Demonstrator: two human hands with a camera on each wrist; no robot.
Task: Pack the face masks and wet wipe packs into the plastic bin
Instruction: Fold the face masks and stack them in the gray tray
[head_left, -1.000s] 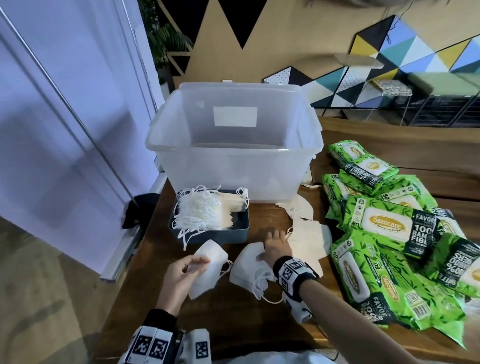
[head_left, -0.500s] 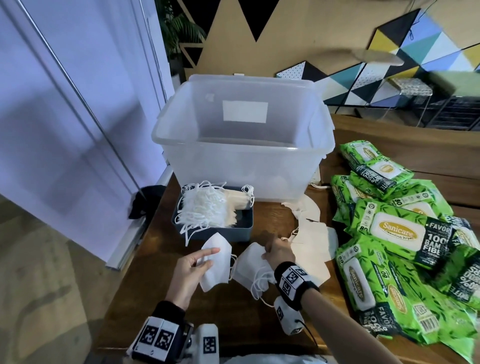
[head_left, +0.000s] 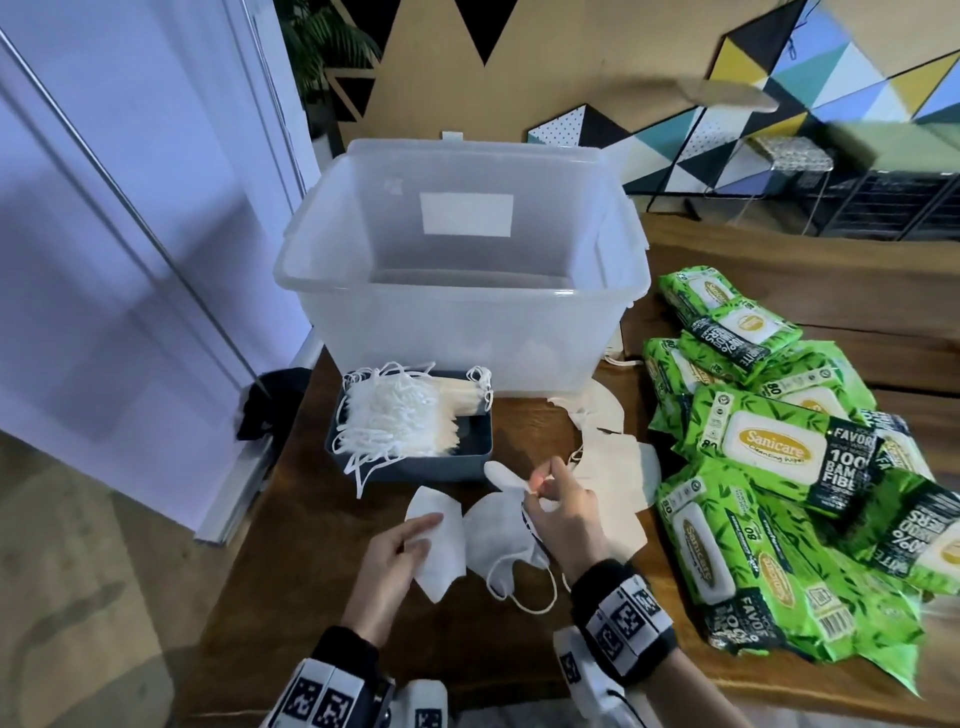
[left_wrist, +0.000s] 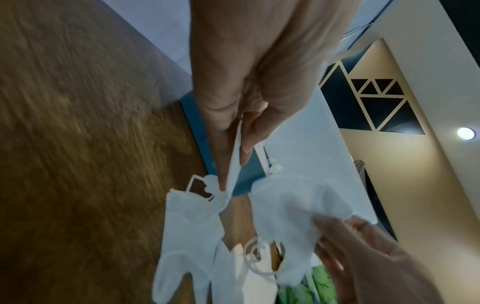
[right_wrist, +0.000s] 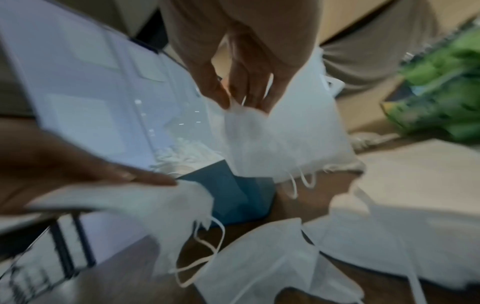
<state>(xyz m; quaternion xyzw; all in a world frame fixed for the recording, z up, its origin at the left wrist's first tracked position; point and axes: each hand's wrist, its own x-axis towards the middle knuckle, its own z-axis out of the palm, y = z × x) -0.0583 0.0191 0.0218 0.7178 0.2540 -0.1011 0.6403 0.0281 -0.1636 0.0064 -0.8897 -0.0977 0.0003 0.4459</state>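
My left hand (head_left: 420, 534) pinches the edge of a folded white face mask (head_left: 439, 545) between thumb and fingers, just above the table; the left wrist view shows the same mask (left_wrist: 189, 226) hanging from that pinch. My right hand (head_left: 536, 486) pinches the top of a second white mask (head_left: 501, 530), lifted beside the first, and the mask (right_wrist: 280, 139) hangs from its fingertips in the right wrist view. The clear plastic bin (head_left: 457, 291) stands open behind them. Several green wet wipe packs (head_left: 769, 447) lie heaped on the right.
A blue-grey tray (head_left: 415, 467) stacked with masks sits in front of the bin. Loose cream masks (head_left: 618, 467) lie between my right hand and the wipes. The wooden table (head_left: 291, 597) ends at the left, beside a white wall.
My right hand, which rested on a mask on the table, has pinched that mask and raised it. The left hand keeps its mask, now slightly closer to the right one.
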